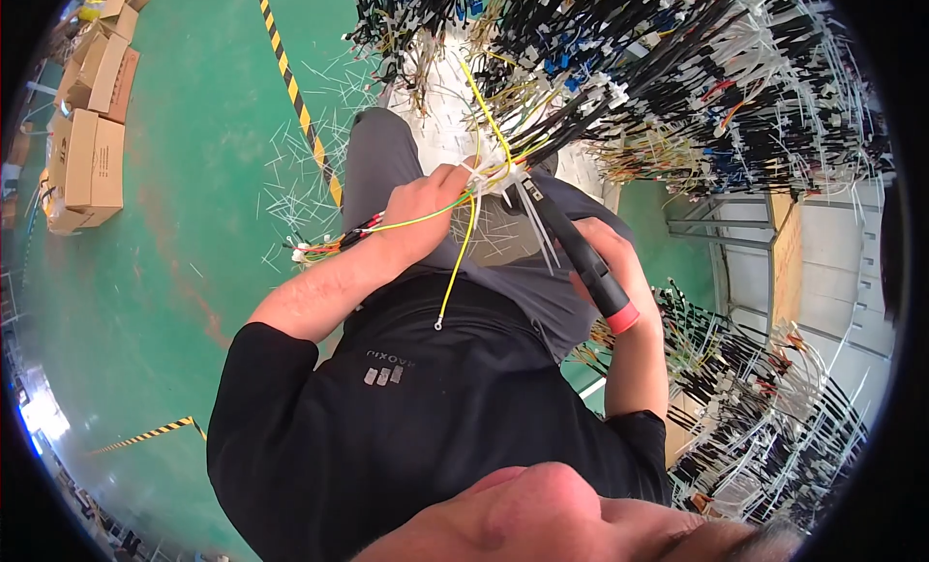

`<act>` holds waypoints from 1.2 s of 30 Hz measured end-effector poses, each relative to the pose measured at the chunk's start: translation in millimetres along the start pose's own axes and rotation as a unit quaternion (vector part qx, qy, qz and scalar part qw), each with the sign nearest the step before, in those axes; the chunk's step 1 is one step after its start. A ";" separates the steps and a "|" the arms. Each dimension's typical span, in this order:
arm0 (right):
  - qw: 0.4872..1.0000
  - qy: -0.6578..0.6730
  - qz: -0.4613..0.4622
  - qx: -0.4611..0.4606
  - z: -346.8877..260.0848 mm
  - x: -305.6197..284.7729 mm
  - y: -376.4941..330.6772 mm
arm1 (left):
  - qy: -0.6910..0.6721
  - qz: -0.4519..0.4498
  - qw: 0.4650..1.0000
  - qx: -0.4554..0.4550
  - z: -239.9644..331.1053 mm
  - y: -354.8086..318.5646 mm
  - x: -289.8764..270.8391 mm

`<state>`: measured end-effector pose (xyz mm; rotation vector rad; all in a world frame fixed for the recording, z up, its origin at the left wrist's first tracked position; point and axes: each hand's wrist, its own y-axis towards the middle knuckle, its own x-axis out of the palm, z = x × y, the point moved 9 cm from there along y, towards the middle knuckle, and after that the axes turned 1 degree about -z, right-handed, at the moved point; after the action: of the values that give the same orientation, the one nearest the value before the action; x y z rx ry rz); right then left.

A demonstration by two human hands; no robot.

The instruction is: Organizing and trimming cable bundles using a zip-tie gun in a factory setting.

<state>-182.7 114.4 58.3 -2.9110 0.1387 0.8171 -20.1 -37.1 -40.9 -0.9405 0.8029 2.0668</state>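
My left hand (426, 212) is closed around a wire harness (341, 241) of red, black, orange and yellow-green wires over my lap. One end, with a white connector (298, 255), hangs past my left forearm. A yellow wire (454, 280) with a ring terminal dangles in front of my shirt. My right hand (610, 248) grips a black cable tie gun (571, 235) with a red end. Its nose meets the bundle beside my left fingertips, where white cable ties (538, 223) stick out. The exact contact there is too cluttered to make out.
Dense rows of hanging wire harnesses (677, 88) fill the far right, and more harnesses (755, 407) hang at the near right. Clipped tie ends (290, 175) litter the green floor beside striped tape (298, 98). Cardboard boxes (94, 165) stand along the left.
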 end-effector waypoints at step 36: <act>0.975 -0.180 0.127 0.012 38.5 5.4 1.3 | 0.184 -0.006 0.979 0.084 1.7 5.6 -5.3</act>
<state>-197.9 118.0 22.8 -2.6990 0.4886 1.3548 -22.7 -40.7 -34.4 -1.2462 1.1406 1.8027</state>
